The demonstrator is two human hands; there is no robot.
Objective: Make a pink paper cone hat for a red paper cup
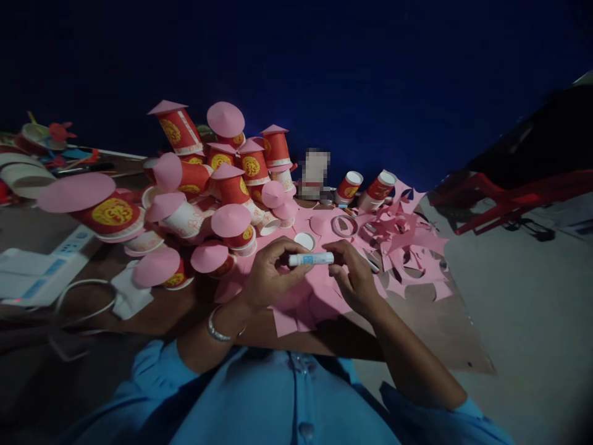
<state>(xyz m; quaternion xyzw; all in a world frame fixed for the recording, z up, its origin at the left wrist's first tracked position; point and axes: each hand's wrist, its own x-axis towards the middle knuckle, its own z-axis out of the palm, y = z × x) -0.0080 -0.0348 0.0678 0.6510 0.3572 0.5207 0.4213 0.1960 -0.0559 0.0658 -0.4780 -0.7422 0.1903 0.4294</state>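
A white glue stick with blue print (311,259) lies level between my two hands, above pink paper sheets (319,296). My left hand (271,272) is closed round its left end, thumb below and fingers above. The fingers of my right hand (354,275) pinch its right end. Just behind the stick is a white paper cup (304,241) seen from its round end. Red paper cups with gold print and pink paper cones (231,220) are heaped to the left of my hands.
Cut pink scraps (412,247) pile up at the right, with two red cups (348,187) behind. A white power strip (50,272) and cable lie at the left. A red plastic stool (491,198) stands at the right, beyond the brown table (463,346).
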